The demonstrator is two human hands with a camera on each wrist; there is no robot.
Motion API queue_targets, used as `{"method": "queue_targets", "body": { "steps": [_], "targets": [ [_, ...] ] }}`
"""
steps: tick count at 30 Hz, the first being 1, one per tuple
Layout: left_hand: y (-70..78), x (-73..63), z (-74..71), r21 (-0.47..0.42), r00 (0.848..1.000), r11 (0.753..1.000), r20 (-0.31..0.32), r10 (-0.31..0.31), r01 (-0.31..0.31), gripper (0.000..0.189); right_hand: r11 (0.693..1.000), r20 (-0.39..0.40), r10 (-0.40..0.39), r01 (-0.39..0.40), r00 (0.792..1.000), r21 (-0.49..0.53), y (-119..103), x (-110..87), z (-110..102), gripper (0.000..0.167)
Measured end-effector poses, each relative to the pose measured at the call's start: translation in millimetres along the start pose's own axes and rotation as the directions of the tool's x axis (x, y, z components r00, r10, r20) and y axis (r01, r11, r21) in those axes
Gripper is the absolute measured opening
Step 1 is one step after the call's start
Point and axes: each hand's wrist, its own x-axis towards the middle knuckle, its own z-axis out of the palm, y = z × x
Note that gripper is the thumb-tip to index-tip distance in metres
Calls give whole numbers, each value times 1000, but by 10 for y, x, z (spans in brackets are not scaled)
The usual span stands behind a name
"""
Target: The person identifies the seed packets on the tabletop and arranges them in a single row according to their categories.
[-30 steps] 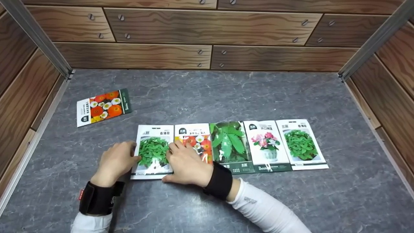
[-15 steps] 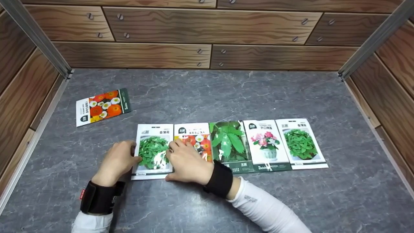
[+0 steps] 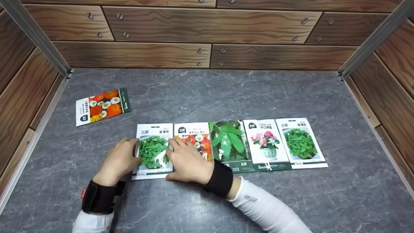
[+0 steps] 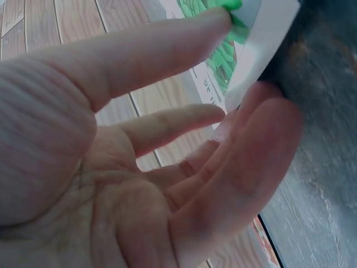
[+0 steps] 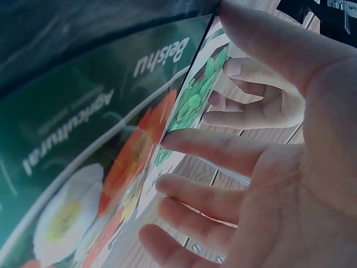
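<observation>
In the head view, a seed packet with a green leafy plant (image 3: 153, 152) lies flat at the left end of a row. My left hand (image 3: 119, 158) is at its left edge, thumb tip over the packet and the other fingers along the side. The left wrist view shows those fingers (image 4: 245, 162) loosely bent beside the white edge. My right hand (image 3: 187, 160) rests across the seam between this packet and the orange-flower seed packet (image 3: 203, 147), covering part of both. Its fingers (image 5: 206, 148) are extended in the right wrist view, fingertips right at the seam.
Rightward the row continues with a fern-like leaf packet (image 3: 228, 142), a pink-flower packet (image 3: 266, 145) and another leafy plant packet (image 3: 300, 144). One more orange-flower packet (image 3: 103, 106) lies tilted at the back left. Wood-patterned walls (image 3: 207, 26) enclose the grey marbled table (image 3: 207, 94).
The left leafy packet's lower left corner has shifted very slightly right, towards the orange-flower packet. My left index finger has straightened a little along its edge; my right hand stays nearly still.
</observation>
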Motion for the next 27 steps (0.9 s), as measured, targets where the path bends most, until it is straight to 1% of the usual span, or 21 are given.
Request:
{"method": "queue_targets", "body": {
  "steps": [2,5,11,18,23,27],
  "targets": [
    [4,-10,2,20,1000,1000,8,11,-12,68,1000,12,5,-5,1000,6,3,-1,-7,75],
    [3,-9,-1,32,1000,999,16,25,-25,68,1000,23,6,-6,1000,7,8,1,-6,76],
    [18,-15,-7,36,999,999,45,14,-15,73,1000,28,2,-2,1000,1,19,5,-14,79],
    [25,-28,-2,35,999,999,42,12,-13,71,1000,31,-1,1,1000,-6,17,1,-17,82],
    [27,-22,-2,46,999,999,44,17,-19,73,1000,38,6,-5,999,-24,6,-8,-19,85],
    [25,-27,0,51,999,999,44,17,-19,73,1000,40,14,-14,999,-16,5,-11,-19,86]
  ]
}}
